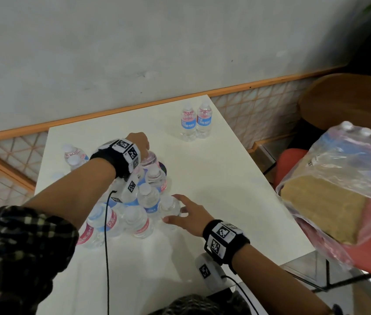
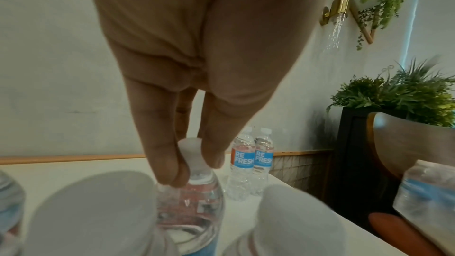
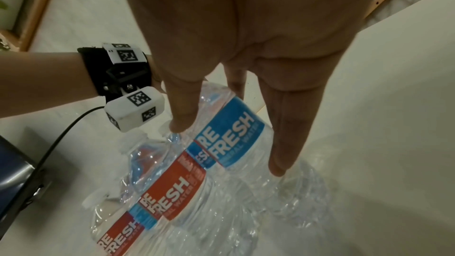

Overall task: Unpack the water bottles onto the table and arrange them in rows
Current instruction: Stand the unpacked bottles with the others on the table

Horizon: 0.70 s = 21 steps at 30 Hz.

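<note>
Several clear water bottles [image 1: 134, 212] with red and blue labels stand bunched together on the white table [image 1: 225, 189]. My left hand [image 1: 144, 151] reaches over the bunch and pinches the white cap [image 2: 189, 150] of the far bottle [image 1: 150, 161] from above. My right hand [image 1: 176, 212] wraps finger and thumb round the shoulder of the near right bottle [image 1: 168, 204], whose blue label [image 3: 234, 129] faces the right wrist camera. Two bottles [image 1: 195, 120] stand side by side at the table's far right corner. Two more bottles [image 1: 75, 155] stand at the far left.
A torn plastic pack [image 1: 343, 169] with several bottles and cardboard inside lies on a red chair [image 1: 293, 162] to the right of the table. A brown wooden seat [image 1: 350, 101] stands behind it. Black cables [image 1: 106, 258] hang from both wrists. The wall runs along the table's far edge.
</note>
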{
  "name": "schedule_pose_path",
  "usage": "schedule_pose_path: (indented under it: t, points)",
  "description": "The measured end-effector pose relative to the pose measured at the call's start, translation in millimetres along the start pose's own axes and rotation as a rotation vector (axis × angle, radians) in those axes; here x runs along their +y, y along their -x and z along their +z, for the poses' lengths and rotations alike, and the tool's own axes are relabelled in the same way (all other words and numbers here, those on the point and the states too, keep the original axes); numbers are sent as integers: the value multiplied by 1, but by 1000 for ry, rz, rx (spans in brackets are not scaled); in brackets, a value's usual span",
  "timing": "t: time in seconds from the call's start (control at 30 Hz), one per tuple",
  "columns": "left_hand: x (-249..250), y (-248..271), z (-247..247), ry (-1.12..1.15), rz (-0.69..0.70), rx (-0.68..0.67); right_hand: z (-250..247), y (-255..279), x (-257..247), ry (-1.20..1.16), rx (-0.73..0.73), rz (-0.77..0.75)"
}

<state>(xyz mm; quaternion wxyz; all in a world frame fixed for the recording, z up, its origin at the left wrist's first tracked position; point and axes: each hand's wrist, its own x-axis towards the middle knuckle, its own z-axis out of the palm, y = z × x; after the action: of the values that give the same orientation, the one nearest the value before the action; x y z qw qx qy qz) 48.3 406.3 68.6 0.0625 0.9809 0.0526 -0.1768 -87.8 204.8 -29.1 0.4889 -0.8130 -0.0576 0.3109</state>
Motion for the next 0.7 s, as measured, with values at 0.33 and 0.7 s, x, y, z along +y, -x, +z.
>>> schedule_pose_path:
  t: [0.33, 0.7]
  points:
    - [-22, -1, -5, -73, -53, 1, 1, -7, 0, 54, -29, -10]
    - [-25, 7, -1, 43, -25, -10, 1, -14, 9, 94, -36, 15]
